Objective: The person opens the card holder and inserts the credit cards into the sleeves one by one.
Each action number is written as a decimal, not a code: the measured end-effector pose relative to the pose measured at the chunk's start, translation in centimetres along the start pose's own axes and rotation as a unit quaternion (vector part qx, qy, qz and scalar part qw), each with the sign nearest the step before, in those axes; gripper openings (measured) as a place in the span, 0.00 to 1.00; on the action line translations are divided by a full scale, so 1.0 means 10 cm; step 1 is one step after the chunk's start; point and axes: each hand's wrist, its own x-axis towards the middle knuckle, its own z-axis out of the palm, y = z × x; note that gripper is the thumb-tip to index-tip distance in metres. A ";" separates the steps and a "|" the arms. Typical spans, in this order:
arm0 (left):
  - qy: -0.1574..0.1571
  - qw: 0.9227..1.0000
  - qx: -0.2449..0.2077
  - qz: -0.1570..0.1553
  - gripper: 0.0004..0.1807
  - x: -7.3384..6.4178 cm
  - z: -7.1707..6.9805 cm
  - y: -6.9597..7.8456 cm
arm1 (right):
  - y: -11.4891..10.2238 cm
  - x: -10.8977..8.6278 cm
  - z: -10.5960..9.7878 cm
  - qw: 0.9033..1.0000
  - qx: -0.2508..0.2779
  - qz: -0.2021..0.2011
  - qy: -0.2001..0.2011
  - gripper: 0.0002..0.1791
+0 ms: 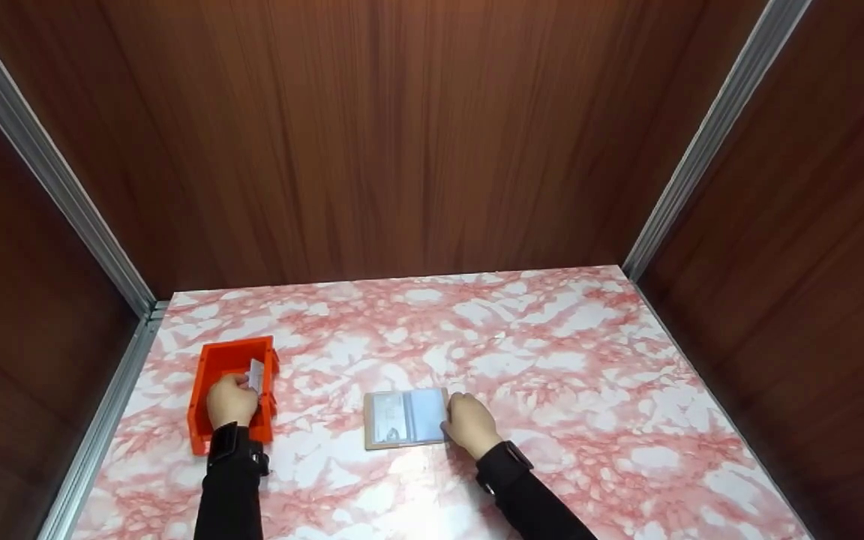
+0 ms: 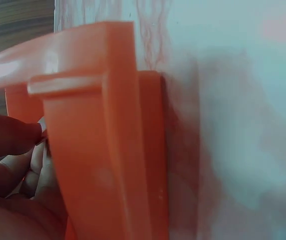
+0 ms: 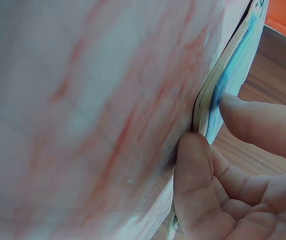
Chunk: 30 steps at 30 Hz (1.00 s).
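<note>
My left hand (image 1: 231, 403) reaches into an orange bin (image 1: 231, 351) and pinches a small pale card (image 1: 255, 373) inside it. In the left wrist view the wall of the bin (image 2: 90, 165) hides most of the card. On the table an open card holder (image 1: 406, 418) lies flat, with clear sleeves and a tan cover edge. A card with grey print shows in its left sleeve; the right sleeve looks pale blue. My right hand (image 1: 472, 424) grips the holder's right edge, thumb above and fingers at its side and underside, as the holder's edge (image 3: 213, 95) shows in the right wrist view.
The bin stands toward the left of a pink and white marbled table (image 1: 552, 360). Dark wood panels (image 1: 432, 142) rise at the back and both sides, with metal rails (image 1: 691, 165) at the corners.
</note>
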 end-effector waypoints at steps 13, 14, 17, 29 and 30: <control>-0.028 1.000 0.004 -0.005 0.18 -0.04 -0.03 0.02 | 0.01 -0.01 0.00 1.000 0.005 -0.001 0.001 0.15; -0.025 1.000 0.007 -0.005 0.18 -0.05 -0.03 0.02 | 0.01 0.00 0.00 1.000 0.006 0.000 -0.001 0.15; -0.020 1.000 0.009 -0.008 0.18 -0.05 -0.04 0.02 | 0.01 0.00 0.00 1.000 0.008 0.001 -0.003 0.15; 0.041 0.999 0.018 0.007 0.16 -0.11 -0.15 0.05 | 0.01 -0.01 -0.01 1.000 0.009 -0.001 -0.003 0.14; 0.044 0.999 0.017 0.007 0.17 -0.11 -0.16 0.06 | 0.01 -0.01 -0.01 1.000 0.010 -0.001 -0.003 0.14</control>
